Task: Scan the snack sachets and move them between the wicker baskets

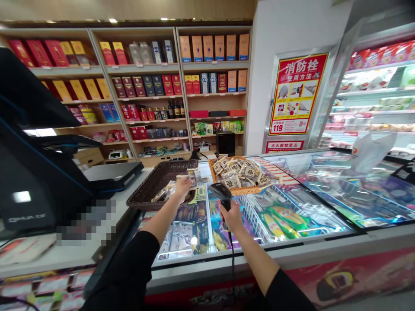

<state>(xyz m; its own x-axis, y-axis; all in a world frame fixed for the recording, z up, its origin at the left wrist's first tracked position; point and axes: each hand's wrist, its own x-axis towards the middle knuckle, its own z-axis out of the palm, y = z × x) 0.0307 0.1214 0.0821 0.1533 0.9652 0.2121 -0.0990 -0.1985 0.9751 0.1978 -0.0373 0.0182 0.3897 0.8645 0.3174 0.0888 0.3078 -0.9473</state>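
Clear-wrapped snack packet (195, 176), at right edge of dark-brown woven basket (154, 178); my left grip (183, 185) pinching it, right grip (232, 213) wrapping black handheld scanner (220, 191). Slack pinch could drop packet, I judge.

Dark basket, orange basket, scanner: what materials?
Dark basket: brown weave, slight sheen; plastic rattan or wicker, can't tell.
Orange basket: probably woven, textured rim; plastic or cane, finish unclear.
Scanner: likely hard plastic; smooth black body, highlight on its head.
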